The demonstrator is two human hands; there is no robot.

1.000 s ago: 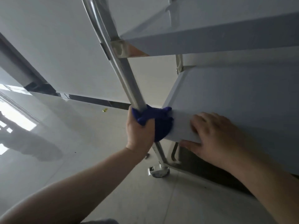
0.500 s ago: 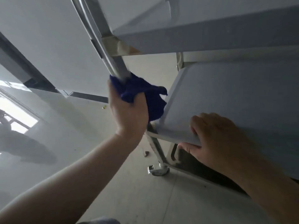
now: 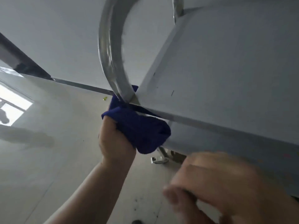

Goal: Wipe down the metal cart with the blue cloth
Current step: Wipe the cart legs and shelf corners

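Observation:
The metal cart's top shelf [image 3: 226, 78] fills the upper right, and its curved tube handle [image 3: 111, 46] comes down to the shelf's near corner. My left hand [image 3: 114, 143] grips the blue cloth [image 3: 142, 130], which is bunched around the post just under that corner and against the shelf's rim. My right hand [image 3: 218, 188] is blurred at the lower right, off the cart, fingers relaxed and holding nothing.
One caster wheel [image 3: 159, 160] of the cart shows below the cloth on the glossy tiled floor [image 3: 48, 159]. A small yellow object [image 3: 104, 98] lies by the dark baseboard. The white wall stands behind the handle. A bright window reflection lies at far left.
My left hand has slid the cloth up the post to the top shelf's corner. My right hand has let go of the lower shelf's edge and come toward me. The view has risen.

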